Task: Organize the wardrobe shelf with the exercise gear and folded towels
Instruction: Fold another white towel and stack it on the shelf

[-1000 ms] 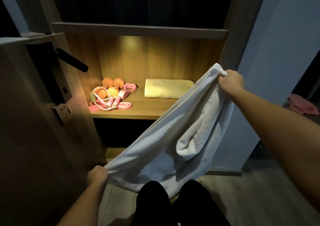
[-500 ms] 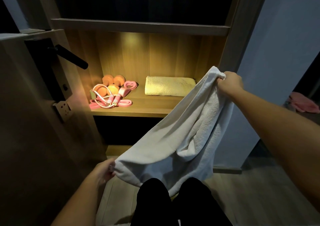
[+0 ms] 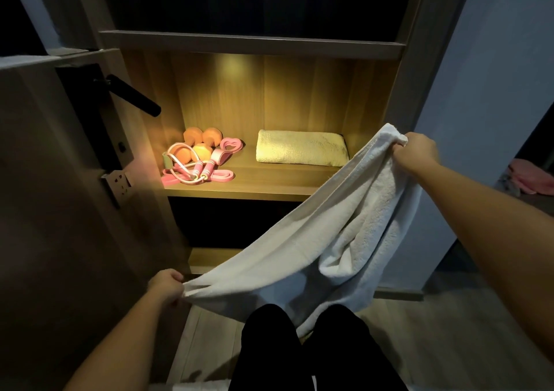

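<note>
A white towel (image 3: pixel 302 240) hangs stretched between my hands in front of the wardrobe. My left hand (image 3: pixel 166 285) grips its lower corner near the floor. My right hand (image 3: pixel 415 150) grips its upper end at shelf height. On the lit wooden shelf (image 3: pixel 245 186) a folded yellow towel (image 3: pixel 299 150) lies at the right. Orange dumbbells (image 3: pixel 198 143) and pink resistance bands with a skipping rope (image 3: pixel 198 171) are heaped at the left.
The open wardrobe door (image 3: pixel 60 210) with a black handle (image 3: pixel 132 95) stands at my left. A blue-white wall (image 3: pixel 485 90) is at the right, with pink cloth (image 3: pixel 530 174) beyond it. My dark-clad legs (image 3: pixel 308 348) are below the towel.
My left hand has shifted left and a little lower along the towel's bottom edge, pulling the towel more taut. My right hand keeps its hold near the shelf's right end.
</note>
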Demonstrator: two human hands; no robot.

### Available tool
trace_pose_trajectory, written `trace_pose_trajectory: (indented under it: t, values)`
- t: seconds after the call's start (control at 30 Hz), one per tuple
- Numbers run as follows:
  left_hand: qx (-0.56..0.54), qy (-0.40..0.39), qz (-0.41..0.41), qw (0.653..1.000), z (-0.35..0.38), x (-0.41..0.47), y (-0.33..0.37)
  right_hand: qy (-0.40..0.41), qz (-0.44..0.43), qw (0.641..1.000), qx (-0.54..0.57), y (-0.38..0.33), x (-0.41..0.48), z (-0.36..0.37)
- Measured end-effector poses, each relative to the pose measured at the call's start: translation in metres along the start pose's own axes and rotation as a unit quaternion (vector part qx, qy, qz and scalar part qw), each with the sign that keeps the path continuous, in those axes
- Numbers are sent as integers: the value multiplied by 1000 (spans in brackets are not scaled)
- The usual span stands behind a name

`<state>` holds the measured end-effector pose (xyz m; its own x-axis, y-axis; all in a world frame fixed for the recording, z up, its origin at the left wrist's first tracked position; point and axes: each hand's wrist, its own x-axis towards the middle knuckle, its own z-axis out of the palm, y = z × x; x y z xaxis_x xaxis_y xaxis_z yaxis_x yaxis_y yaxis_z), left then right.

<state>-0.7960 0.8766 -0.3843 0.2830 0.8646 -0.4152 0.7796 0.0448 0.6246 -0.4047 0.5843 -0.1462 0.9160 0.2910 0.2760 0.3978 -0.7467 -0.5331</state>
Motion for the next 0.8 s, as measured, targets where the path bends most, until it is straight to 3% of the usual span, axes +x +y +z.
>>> trace_pose_trajectory:
  t: [0.07, 0.13, 0.43, 0.63, 0.8]
  values:
    - [104, 37, 4, 994, -2, 1, -2, -2, -3, 1000, 9, 0, -2, 0]
    - [126, 34, 15, 991, -2, 0, 3, -10, -30, 999, 23, -8, -6, 1]
    - [-66, 12, 235, 970, -5, -52, 120, -74, -195, 978, -16, -65, -57, 21]
    - [-96, -72, 407, 906, 4, -122, 215, -102, -255, 961, -41, -74, -81, 24]
    - [-103, -100, 478, 866, 18, -158, 250, -107, -263, 959, -9, -76, -86, 18]
